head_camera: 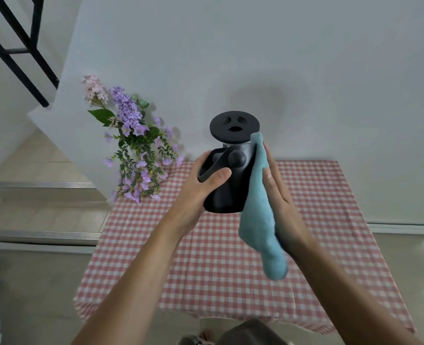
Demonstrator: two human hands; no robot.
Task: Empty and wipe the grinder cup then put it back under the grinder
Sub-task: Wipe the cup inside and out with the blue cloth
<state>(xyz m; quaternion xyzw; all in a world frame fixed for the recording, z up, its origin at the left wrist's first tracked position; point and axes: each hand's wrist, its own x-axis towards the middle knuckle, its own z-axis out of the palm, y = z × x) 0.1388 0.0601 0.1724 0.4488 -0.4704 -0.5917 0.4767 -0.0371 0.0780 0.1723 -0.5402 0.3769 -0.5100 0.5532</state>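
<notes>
A black coffee grinder (230, 185) with a round lid and a knobbed side handle is held up above the table. My left hand (203, 185) grips its left side, thumb across the front by the handle. My right hand (278, 195) lies flat against the grinder's right side, pressing a light blue cloth (260, 212) onto it; the cloth's lower end hangs free below my wrist. A separate grinder cup is not distinguishable; the grinder's underside is hidden.
A table under a red-and-white checked cloth (230, 257) stands against the white wall. Purple and pink artificial flowers (136, 150) stand at its back left corner. Stairs (39, 190) with a black railing rise on the left.
</notes>
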